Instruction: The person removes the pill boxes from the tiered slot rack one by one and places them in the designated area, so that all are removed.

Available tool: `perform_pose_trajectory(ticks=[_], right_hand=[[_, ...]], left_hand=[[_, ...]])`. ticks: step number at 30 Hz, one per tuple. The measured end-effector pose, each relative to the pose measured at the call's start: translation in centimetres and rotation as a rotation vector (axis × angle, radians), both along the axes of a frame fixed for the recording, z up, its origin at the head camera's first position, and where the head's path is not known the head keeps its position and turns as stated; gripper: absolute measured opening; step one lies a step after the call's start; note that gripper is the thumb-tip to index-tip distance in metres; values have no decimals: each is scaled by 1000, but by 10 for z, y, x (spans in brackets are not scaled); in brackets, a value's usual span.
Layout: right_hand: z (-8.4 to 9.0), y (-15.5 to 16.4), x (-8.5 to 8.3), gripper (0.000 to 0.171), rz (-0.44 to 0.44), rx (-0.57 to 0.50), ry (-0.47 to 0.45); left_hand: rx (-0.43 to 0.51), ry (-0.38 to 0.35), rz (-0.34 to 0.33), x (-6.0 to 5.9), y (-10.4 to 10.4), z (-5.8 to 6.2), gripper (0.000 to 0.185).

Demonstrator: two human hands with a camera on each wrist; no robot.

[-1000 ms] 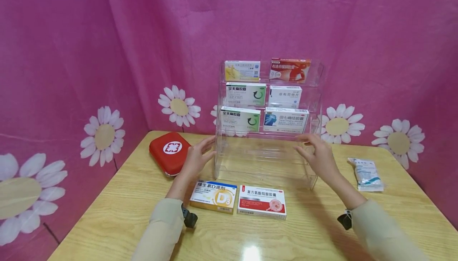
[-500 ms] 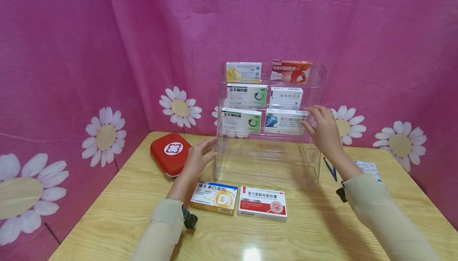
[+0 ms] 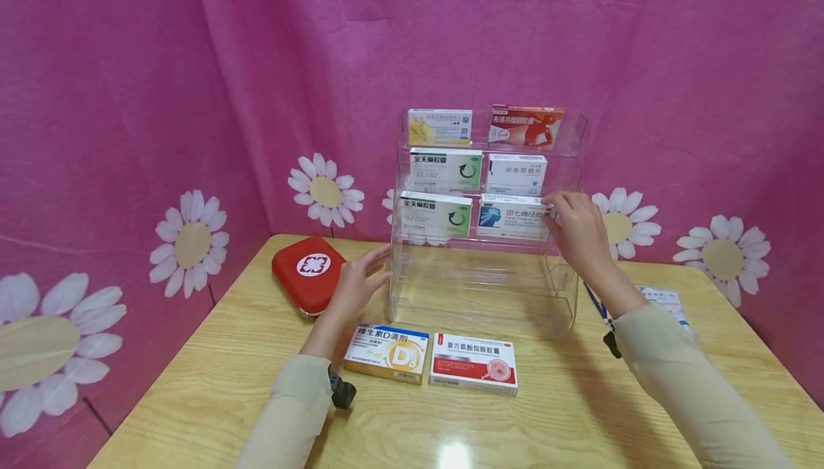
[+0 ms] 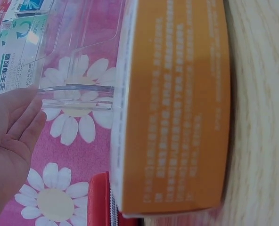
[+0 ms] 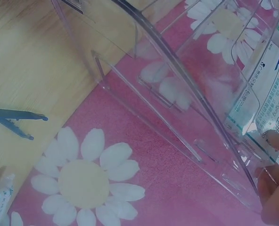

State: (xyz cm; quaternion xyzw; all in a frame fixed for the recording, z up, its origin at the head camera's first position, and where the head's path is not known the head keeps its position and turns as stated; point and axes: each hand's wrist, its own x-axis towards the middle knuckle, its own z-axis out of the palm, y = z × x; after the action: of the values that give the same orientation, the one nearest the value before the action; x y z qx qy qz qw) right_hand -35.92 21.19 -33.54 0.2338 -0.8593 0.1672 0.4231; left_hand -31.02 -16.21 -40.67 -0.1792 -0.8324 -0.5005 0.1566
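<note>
Against pink daisy cloth, our right hand [image 3: 579, 229] pinches the blue-and-white box [image 3: 513, 216] on the clear rack [image 3: 566, 169]; our left hand [image 3: 356, 284] rests open-fingered against its side.

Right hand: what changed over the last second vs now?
The right hand rose from beside the clear rack's empty lower tier to the blue-and-white box on the tier above, its fingertips now at the box's right end. The left hand stayed at the rack's left side; the boxes did not move.
</note>
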Motion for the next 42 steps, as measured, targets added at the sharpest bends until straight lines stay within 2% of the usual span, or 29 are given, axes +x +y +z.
perform_pose_trajectory(ticks=[6,16,24,30,37,42], right_hand=[[0,0,1,23,1,4,-11],[2,1,7,22,78,-52,-32],[9,2,10,22,120,-72,52],[17,2,16,22,133,-132,148],[19,0,29,21,104,-214,218],[16,-3,41,24,136,-269,237]], left_hand=[[-9,-2,0,0,0,-1,52],[-27,-10,9,2,0,-1,53],[-43,-53,30,3,0,2,52],[-46,-41,29,1,-1,3,52],[-46,-42,27,0,-1,3,53],[-49,-49,28,1,-1,3,52]])
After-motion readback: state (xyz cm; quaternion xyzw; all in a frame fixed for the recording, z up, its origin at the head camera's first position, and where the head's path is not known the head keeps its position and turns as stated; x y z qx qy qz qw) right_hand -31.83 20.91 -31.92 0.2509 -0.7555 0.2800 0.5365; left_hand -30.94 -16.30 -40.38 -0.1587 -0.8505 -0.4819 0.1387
